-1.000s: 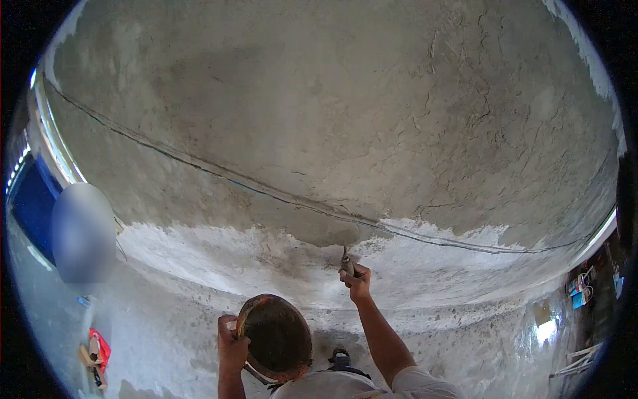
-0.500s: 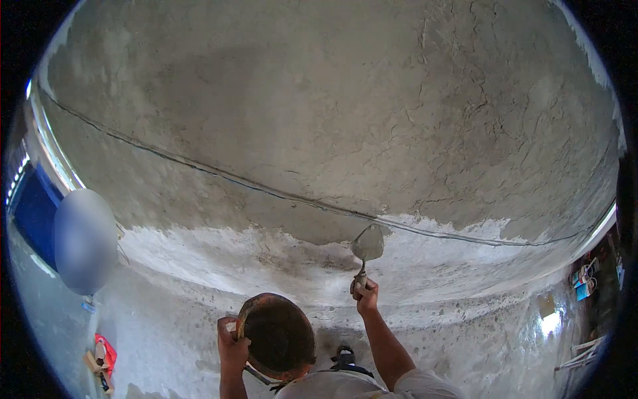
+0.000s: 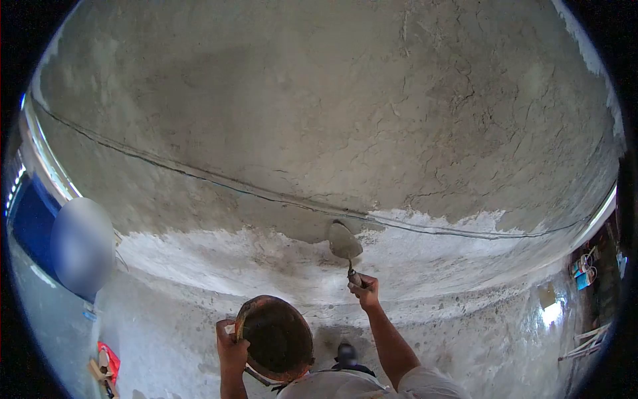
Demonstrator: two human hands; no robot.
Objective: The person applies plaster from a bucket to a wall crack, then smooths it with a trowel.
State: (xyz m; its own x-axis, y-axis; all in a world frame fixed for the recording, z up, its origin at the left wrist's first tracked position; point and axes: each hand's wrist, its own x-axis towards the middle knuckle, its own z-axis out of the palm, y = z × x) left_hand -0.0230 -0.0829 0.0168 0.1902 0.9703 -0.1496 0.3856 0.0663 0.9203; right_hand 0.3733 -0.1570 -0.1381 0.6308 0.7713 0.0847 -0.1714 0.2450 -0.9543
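Observation:
My right hand (image 3: 365, 290) is wrapped round the handle of a trowel (image 3: 345, 241), its blade up against the wall at the lower edge of the grey plaster (image 3: 319, 153). Just below that edge runs a band of bare whitish wall (image 3: 425, 256). My left hand (image 3: 232, 347) grips the rim of a round bucket (image 3: 305, 332) close to my body. Its outside is rust-brown and stained, and its inside looks dark.
A dark cord (image 3: 266, 195) crosses the wall, sagging to the right. At the left stands a blurred shape beside a blue panel (image 3: 33, 229). A red item (image 3: 110, 361) lies on the floor there. Blue-and-white containers (image 3: 585, 276) sit at the far right.
The trowel has moved left along the plaster edge, and its blade has tilted leftward. My left hand keeps its hold on the bucket, nearly unmoved. The view has shifted slightly.

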